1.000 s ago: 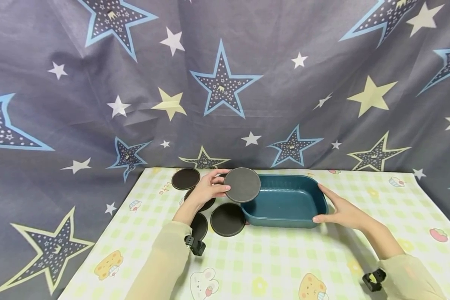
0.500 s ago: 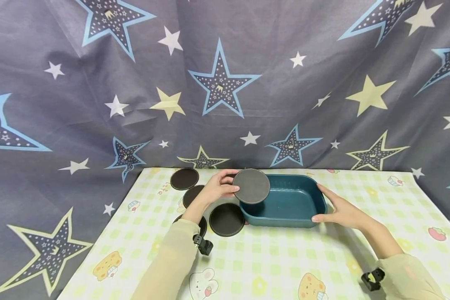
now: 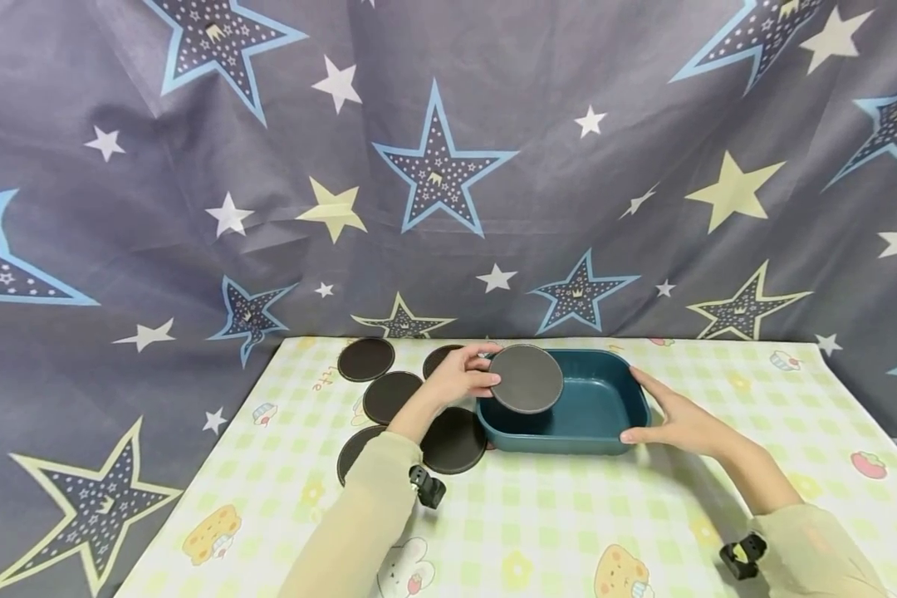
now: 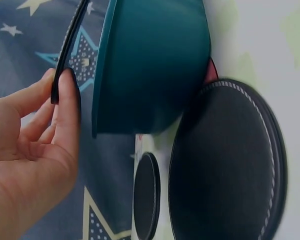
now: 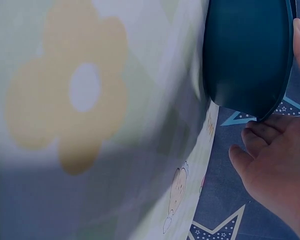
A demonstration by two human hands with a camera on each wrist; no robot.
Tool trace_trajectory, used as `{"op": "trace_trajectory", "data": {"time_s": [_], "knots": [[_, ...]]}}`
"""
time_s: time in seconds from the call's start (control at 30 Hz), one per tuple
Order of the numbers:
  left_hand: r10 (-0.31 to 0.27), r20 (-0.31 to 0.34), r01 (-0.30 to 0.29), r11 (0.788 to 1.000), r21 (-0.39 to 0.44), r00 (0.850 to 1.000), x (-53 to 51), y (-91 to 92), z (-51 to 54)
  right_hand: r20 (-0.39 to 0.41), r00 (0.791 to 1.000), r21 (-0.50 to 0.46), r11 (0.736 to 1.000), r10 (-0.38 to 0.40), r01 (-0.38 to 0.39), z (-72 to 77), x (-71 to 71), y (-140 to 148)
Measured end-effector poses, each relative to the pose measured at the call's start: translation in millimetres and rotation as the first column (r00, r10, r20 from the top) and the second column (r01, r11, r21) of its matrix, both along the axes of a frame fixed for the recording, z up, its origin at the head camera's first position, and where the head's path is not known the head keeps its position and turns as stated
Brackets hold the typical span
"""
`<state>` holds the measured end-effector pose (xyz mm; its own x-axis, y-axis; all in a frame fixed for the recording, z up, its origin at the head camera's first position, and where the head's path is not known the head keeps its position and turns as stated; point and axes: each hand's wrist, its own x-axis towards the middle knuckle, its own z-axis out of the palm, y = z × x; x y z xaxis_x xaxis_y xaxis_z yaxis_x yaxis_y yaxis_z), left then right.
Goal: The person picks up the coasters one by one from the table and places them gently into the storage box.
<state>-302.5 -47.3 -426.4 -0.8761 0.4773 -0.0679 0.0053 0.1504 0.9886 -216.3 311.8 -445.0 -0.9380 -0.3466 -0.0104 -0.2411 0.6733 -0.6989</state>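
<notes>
Between thumb and fingers, my left hand point(image 3: 459, 378) pinches the edge of a round dark coaster point(image 3: 526, 379), held above the left part of a teal rectangular dish point(image 3: 561, 445). In the left wrist view, the coaster point(image 4: 66, 50) shows edge-on in the left hand point(image 4: 40, 135), beside the wall of the dish point(image 4: 150, 70) and not touching it. My right hand point(image 3: 680, 422) grips the right end of the dish, thumb at the front corner and fingers at the back. The right wrist view shows the right hand point(image 5: 280, 165) at the rim of the dish point(image 5: 247, 55).
Several black round coasters lie left of the dish, among them one at the back left point(image 3: 366, 360), one in the middle point(image 3: 391, 397) and one near the dish's front corner point(image 3: 454, 442). A checked cloth point(image 3: 568, 515) covers the table; a starry curtain point(image 3: 493, 100) hangs behind.
My left hand has moved right with the coaster, from the dish's left end to over its inside. More of the coasters on the cloth show now. The right hand and dish have stayed in place.
</notes>
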Motion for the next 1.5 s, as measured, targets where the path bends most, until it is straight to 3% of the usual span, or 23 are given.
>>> {"op": "trace_trajectory", "data": {"time_s": [0.6,1.03,1.5], "knots": [[-0.079,0.031,0.081,0.995,-0.065,0.996,0.9,40.7,3.0,-0.014,1.0,-0.003,1.0,0.012,-0.012,0.3,-1.6,2],[-0.099,0.054,0.102,0.993,-0.053,0.994,-1.7,50.0,1.6,-0.015,1.0,-0.008,1.0,0.012,-0.012,0.3,-1.6,1],[-0.084,0.064,0.09,0.991,-0.095,0.994,1.1,60.9,-3.3,-0.007,1.0,-0.022,0.999,0.024,-0.024,2.1,-1.8,0]]}}
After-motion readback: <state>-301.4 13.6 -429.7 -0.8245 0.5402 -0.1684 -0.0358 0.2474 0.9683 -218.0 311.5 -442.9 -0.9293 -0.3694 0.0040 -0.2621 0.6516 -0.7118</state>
